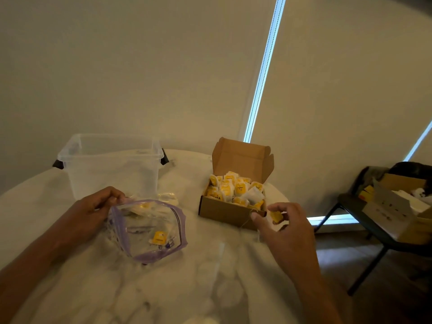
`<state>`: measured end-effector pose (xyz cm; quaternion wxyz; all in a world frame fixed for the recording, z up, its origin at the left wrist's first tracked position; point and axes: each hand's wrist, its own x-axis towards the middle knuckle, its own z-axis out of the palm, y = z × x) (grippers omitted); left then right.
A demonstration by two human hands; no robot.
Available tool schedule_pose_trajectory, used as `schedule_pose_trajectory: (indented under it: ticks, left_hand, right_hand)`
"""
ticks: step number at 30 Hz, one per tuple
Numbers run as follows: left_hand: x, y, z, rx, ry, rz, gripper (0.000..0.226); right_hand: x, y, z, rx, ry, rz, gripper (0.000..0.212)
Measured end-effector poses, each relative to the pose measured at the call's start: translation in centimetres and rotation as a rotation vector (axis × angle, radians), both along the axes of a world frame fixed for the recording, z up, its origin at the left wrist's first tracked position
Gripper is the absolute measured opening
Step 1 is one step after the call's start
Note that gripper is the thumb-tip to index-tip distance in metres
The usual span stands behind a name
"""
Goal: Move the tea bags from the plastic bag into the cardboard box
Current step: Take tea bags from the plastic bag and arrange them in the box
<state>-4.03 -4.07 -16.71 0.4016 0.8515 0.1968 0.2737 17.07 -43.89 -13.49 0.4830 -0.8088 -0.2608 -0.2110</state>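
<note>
Marble table (210, 265): plastic bag (149, 228) mouth gapes upward, left hand (93, 209) pinching rim.

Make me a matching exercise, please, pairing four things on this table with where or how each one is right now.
Things:
1. plastic bag
2. cardboard box
3. clear tub
4. yellow tag

States:
A. flap raised, heaped with tea bags
B. pinched by the right hand
C. mouth held open by the left hand
D. standing at the far left of the table

Pairs: 1-C, 2-A, 3-D, 4-B.
</note>
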Motion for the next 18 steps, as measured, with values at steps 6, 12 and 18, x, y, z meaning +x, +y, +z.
schedule_pose_trajectory:
  ticks: [6, 12, 18]
  left_hand:
    - [0.2, -0.7, 0.4, -0.037, -0.031, -0.004, 0.034]
    - [-0.1, -0.1, 0.2, -0.055, -0.062, -0.047, 0.008]
    - [0.0, -0.6, 0.2, -0.052, -0.031, -0.022, 0.028]
  right_hand:
    - [0.2, 1.0, -0.6, -0.176, 0.147, -0.048, 0.060]
    - [0.4, 0.0, -1.5, 0.018, 0.072, -0.089, 0.034]
    - [-0.5, -0.7, 1.9, 0.287, 0.080, 0.094, 0.024]
